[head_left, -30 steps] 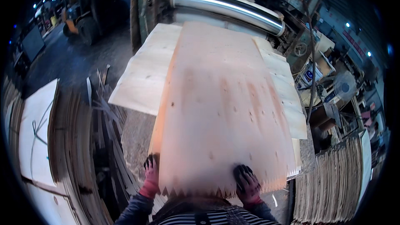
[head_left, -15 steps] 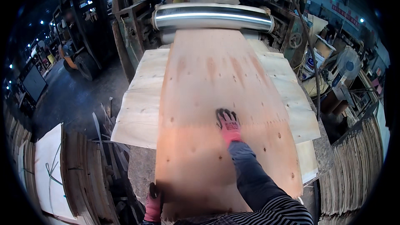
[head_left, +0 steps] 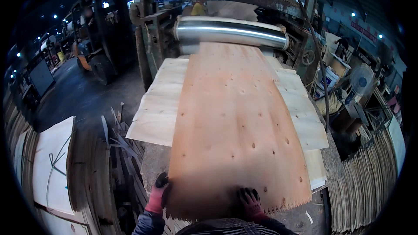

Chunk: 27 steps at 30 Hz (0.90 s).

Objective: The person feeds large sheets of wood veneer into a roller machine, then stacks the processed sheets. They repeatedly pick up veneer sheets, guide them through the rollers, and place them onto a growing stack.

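Note:
A reddish-brown wood veneer sheet point(head_left: 235, 135) with dark knots and a jagged near edge lies over paler veneer sheets point(head_left: 156, 104). Its far end overlaps another reddish sheet point(head_left: 233, 52) that runs up to a shiny metal roller point(head_left: 230, 31). At the near left corner, my left hand point(head_left: 159, 193), in a pink glove with black fingertips, is closed at the sheet's edge; the fingers' undersides are hidden. Nearer the middle of the front edge, my right hand point(head_left: 250, 202), gloved alike, lies on the sheet with its fingers spread.
Stacked veneer stands at the left point(head_left: 54, 165) and right point(head_left: 365, 191). Wood strips point(head_left: 124, 139) lie scattered left of the worktable. A forklift point(head_left: 98, 63) stands on the floor farther left. On the right are a fan point(head_left: 361, 78) and a slanting pole point(head_left: 322, 65).
The reddish veneer sheets have moved away toward the roller. My right hand has drawn back from mid-sheet to near the front edge. My left hand stays at the left edge. The view has shifted slightly.

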Each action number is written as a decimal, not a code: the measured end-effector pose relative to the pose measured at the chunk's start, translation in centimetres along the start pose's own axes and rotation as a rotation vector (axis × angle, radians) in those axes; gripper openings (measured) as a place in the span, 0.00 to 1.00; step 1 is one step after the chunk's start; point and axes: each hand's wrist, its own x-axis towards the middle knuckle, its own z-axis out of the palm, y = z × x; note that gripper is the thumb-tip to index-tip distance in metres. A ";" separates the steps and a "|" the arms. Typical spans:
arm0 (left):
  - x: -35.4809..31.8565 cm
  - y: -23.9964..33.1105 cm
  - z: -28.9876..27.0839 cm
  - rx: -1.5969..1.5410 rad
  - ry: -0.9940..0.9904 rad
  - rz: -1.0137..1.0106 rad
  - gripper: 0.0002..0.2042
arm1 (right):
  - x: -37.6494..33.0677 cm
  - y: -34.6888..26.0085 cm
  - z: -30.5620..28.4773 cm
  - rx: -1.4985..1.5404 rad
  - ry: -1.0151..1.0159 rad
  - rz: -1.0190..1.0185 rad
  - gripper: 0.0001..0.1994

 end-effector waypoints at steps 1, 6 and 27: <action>0.2 1.8 0.3 -0.038 -0.097 -0.041 0.17 | -1.4 -0.1 1.3 0.071 -0.015 0.037 0.36; 1.2 3.8 1.4 0.186 -0.489 0.076 0.19 | -3.5 -1.5 2.6 0.151 0.012 0.062 0.35; 4.4 2.5 -0.8 0.550 -0.292 0.425 0.15 | -2.5 -0.8 -0.8 0.134 0.270 -0.010 0.29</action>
